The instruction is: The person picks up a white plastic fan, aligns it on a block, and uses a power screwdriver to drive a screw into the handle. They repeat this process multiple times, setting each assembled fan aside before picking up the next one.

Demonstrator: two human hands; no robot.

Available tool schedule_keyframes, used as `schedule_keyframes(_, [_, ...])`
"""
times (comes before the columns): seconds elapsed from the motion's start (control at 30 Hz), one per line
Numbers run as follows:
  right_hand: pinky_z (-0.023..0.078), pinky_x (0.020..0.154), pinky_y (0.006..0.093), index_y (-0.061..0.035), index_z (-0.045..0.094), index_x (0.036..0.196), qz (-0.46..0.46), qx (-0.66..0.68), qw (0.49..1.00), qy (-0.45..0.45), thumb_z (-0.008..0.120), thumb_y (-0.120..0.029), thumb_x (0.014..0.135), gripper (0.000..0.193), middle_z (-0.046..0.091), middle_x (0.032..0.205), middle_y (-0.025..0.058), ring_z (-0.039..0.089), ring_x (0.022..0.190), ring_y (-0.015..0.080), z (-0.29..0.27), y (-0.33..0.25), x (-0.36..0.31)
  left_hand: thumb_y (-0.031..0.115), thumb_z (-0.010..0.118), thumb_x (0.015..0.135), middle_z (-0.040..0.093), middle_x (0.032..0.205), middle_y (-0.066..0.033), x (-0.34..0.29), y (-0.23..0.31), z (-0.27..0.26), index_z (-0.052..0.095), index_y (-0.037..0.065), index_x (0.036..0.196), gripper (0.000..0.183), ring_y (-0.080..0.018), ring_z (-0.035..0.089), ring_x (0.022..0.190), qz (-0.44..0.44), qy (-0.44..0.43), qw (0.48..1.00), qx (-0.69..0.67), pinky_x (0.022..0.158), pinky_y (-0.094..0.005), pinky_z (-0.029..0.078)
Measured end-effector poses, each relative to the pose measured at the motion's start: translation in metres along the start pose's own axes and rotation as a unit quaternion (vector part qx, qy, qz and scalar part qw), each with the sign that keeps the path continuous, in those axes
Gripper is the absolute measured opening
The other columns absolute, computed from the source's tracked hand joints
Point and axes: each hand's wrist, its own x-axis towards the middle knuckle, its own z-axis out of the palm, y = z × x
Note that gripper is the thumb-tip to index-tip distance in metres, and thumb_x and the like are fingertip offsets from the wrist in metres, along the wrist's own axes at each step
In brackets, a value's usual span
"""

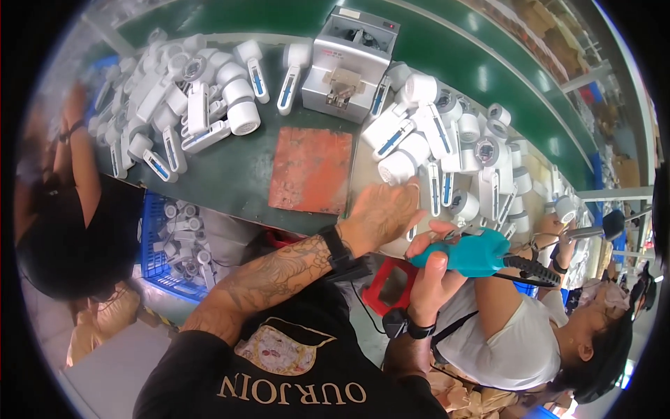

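Observation:
My left hand (384, 213) reaches over the table edge with its fingers curled, right beside the near side of a pile of white handheld devices (433, 129). These have round heads and slim handles with blue strips. The closest round head (398, 168) is just above my knuckles. What my left fingers hold, if anything, is hidden from above. My right hand (434, 276) is closed around a teal hand tool (474, 253) with a black ribbed cord sleeve. The tool points left, toward my left hand, and its tip is not clear.
A second heap of white devices (202, 91) lies at the left. Between the piles are a worn red mat (311, 170) and a grey metal machine (349, 66). A blue crate (153, 241) and a red stool (388, 283) stand below. Co-workers sit at left and right (516, 335).

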Motion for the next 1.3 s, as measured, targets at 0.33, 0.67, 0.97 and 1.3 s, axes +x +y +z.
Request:
schedule_keyframes(0.33, [0.045, 0.059, 0.0294, 0.0072, 0.052, 0.115, -0.026, -0.017, 0.997, 0.066, 0.069, -0.055, 0.088, 0.071, 0.056, 0.071, 0.0076, 0.055, 0.065, 0.0174, 0.003, -0.002, -0.017, 0.041, 0.060, 0.091, 0.068, 0.081, -0.0110, 0.005, -0.005, -0.004, 0.063, 0.005, 0.108, 0.040, -0.0300, 0.067, 0.072, -0.008, 0.008, 1.000, -0.023, 0.063, -0.0436, 0.051])
schedule_keyframes(0.67, [0.044, 0.059, 0.0287, 0.0064, 0.053, 0.116, -0.016, 0.002, 0.999, 0.031, 0.070, -0.055, 0.087, 0.070, 0.058, 0.073, 0.0080, 0.056, 0.065, 0.0177, -0.001, -0.008, -0.021, 0.070, 0.056, 0.083, 0.068, 0.092, -0.0229, 0.138, -0.052, -0.054, 0.067, 0.000, 0.087, 0.072, -0.0341, 0.065, 0.098, -0.102, 0.107, 0.989, -0.021, 0.088, -0.0440, 0.051])
schedule_keyframes(0.97, [0.044, 0.060, 0.0275, 0.0059, 0.053, 0.116, -0.005, -0.018, 0.999, 0.043, 0.068, -0.057, 0.087, 0.071, 0.058, 0.073, 0.0078, 0.057, 0.065, 0.0169, 0.001, -0.004, -0.015, 0.042, 0.062, 0.083, 0.069, 0.084, -0.0165, 0.089, -0.062, -0.081, 0.068, 0.000, 0.086, 0.042, -0.0336, 0.064, 0.086, -0.004, 0.075, 0.990, -0.122, 0.086, -0.0423, 0.048])
schedule_keyframes(1.3, [0.046, 0.058, 0.0288, 0.0064, 0.050, 0.119, 0.009, -0.029, 0.999, -0.020, 0.065, -0.056, 0.090, 0.071, 0.058, 0.078, 0.0100, 0.057, 0.066, 0.0183, 0.035, 0.000, 0.005, 0.019, 0.074, 0.078, 0.065, 0.097, -0.0082, -0.033, -0.116, -0.112, 0.066, 0.008, 0.103, 0.029, -0.0256, 0.065, 0.082, 0.107, 0.123, 0.980, 0.112, 0.073, -0.0380, 0.055])
